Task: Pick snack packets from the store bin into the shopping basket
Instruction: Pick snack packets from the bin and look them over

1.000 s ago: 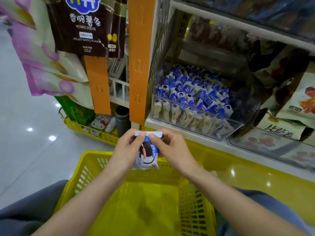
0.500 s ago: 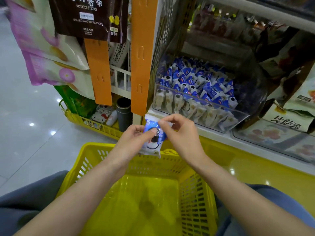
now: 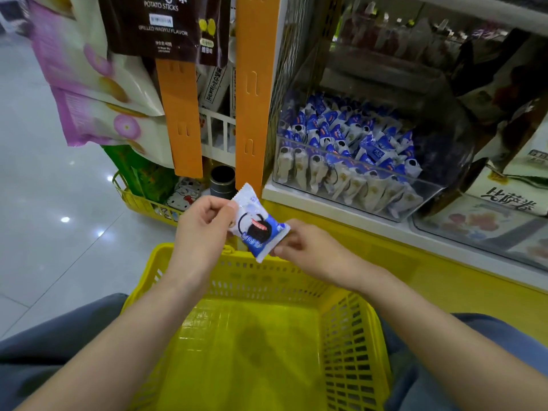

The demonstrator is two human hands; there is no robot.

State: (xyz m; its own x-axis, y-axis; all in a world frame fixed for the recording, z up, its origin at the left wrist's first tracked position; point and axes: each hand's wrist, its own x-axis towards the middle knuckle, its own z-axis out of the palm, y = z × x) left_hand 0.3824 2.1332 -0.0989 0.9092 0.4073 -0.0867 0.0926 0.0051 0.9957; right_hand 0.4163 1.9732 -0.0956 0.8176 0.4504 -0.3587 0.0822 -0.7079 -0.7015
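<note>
1. Basket (image 3: 350,345), yellow plastic, low in front of the person.
2. Bin (image 3: 364,166), clear, at the left front corner of the shelf (image 3: 296,194), filled with blue-and-white packets (image 3: 341,137).
3. Left hand (image 3: 204,229) pinches one packet's upper end; right hand (image 3: 308,247) pinches its lower end.
4. Packet (image 3: 258,229), tilted, held between both hands above the basket's far rim.
</note>
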